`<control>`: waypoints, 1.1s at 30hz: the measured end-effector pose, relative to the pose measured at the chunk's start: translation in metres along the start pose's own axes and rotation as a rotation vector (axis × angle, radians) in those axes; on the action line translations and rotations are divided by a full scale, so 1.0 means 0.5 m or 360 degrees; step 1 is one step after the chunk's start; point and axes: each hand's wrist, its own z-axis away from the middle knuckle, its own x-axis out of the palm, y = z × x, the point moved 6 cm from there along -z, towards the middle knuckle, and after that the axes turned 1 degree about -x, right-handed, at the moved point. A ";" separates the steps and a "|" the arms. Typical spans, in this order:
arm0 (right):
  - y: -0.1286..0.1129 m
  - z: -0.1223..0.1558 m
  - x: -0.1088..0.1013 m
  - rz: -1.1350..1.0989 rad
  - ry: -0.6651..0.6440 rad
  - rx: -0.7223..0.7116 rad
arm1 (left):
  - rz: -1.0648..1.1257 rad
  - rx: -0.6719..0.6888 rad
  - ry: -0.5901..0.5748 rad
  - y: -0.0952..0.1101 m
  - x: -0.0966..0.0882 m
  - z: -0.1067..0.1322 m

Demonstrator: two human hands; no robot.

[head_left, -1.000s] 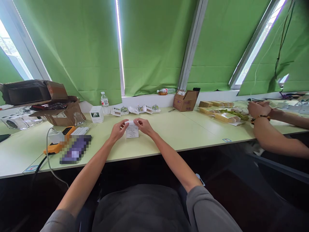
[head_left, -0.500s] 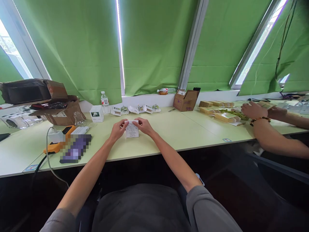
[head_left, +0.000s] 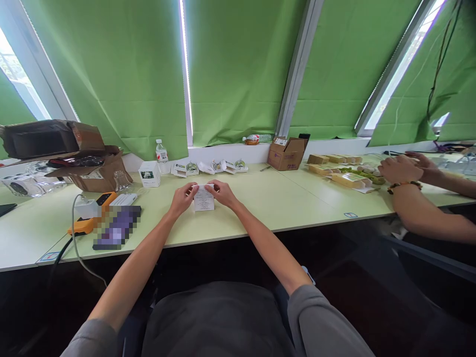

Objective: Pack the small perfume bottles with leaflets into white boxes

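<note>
Just in front of me, a small white carton [head_left: 204,199] printed with fine text stands on the table. My left hand [head_left: 183,196] pinches its upper left corner between thumb and fingers. At the upper right corner, the thumb and fingers of my right hand [head_left: 221,192] are closed on the same carton. Its back and inside are hidden from me. Behind it lie opened white packages [head_left: 211,167] with small green-and-clear items. A white box [head_left: 149,174] with a green print stands to the left, beside a water bottle [head_left: 161,157].
On the left are cardboard boxes [head_left: 92,171], an orange device [head_left: 82,226] with cables, and a blurred purple phone-like object [head_left: 118,228]. A brown carton [head_left: 286,153] stands at the back. To the right, a co-worker's hands [head_left: 401,169] are near yellowish boxes [head_left: 347,179].
My hands keep their hold on the carton at the same spot; its upper part looks tilted slightly differently. The co-worker's hands have shifted a little to the right.
</note>
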 end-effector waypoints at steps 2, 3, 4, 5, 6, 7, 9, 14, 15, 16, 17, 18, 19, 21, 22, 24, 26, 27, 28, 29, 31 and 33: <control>-0.002 0.001 0.000 -0.0024 -0.0014 0.0017 | 0.0020 0.0000 -0.0001 0.001 0.000 0.000; -0.003 0.002 0.000 -0.0041 -0.0024 0.0028 | 0.0031 -0.0002 -0.0005 0.001 0.000 0.000; -0.004 0.002 0.000 -0.0058 -0.0029 0.0039 | 0.0039 -0.0005 -0.0007 0.001 0.000 0.000; -0.005 0.003 0.000 -0.0072 -0.0029 0.0045 | 0.0044 -0.0009 -0.0009 0.000 0.001 0.000; -0.006 0.003 0.000 -0.0080 -0.0031 0.0047 | 0.0048 -0.0013 -0.0011 -0.001 0.001 0.000; -0.006 0.004 0.000 -0.0081 -0.0025 0.0048 | 0.0050 -0.0017 -0.0012 -0.001 0.001 0.000; -0.007 0.004 0.000 -0.0073 -0.0014 0.0049 | 0.0052 -0.0020 -0.0014 -0.003 0.002 0.000; -0.008 0.004 0.000 -0.0092 -0.0026 0.0058 | 0.0057 -0.0022 -0.0026 -0.002 0.002 0.000; -0.008 0.004 0.000 -0.0097 -0.0030 0.0061 | 0.0058 -0.0023 -0.0028 -0.002 0.001 0.000; -0.008 0.004 0.000 -0.0100 -0.0029 0.0066 | 0.0058 -0.0022 -0.0027 -0.002 0.001 -0.001; -0.007 0.004 0.000 -0.0101 -0.0028 0.0070 | 0.0056 -0.0022 -0.0024 -0.002 0.001 -0.001; -0.007 0.004 0.000 -0.0102 -0.0026 0.0072 | 0.0052 -0.0019 -0.0020 -0.002 0.001 -0.001; -0.007 0.004 0.000 -0.0105 -0.0028 0.0073 | 0.0048 -0.0016 -0.0018 -0.003 0.001 -0.001; -0.006 0.003 0.001 -0.0114 -0.0031 0.0074 | 0.0041 -0.0014 -0.0016 -0.004 0.002 -0.001; -0.005 0.003 0.001 -0.0117 -0.0034 0.0075 | 0.0037 -0.0014 -0.0016 -0.005 0.002 -0.002; -0.003 0.003 0.001 -0.0114 -0.0031 0.0076 | 0.0035 -0.0020 -0.0019 -0.006 0.002 -0.001; -0.003 0.003 0.001 -0.0107 -0.0028 0.0070 | 0.0040 -0.0026 -0.0017 -0.007 0.002 -0.001; -0.003 0.003 0.001 -0.0104 -0.0029 0.0066 | 0.0046 -0.0026 -0.0017 -0.006 0.002 -0.001; -0.003 0.003 0.000 -0.0103 -0.0031 0.0063 | 0.0052 -0.0027 -0.0018 -0.005 0.002 -0.001; -0.003 0.003 0.000 -0.0102 -0.0034 0.0062 | 0.0056 -0.0026 -0.0020 -0.004 0.002 -0.001; -0.004 0.003 0.000 -0.0096 -0.0035 0.0065 | 0.0059 -0.0020 -0.0029 -0.001 0.001 -0.001; -0.004 0.004 -0.001 -0.0084 -0.0031 0.0060 | 0.0056 -0.0014 -0.0039 0.000 0.002 0.000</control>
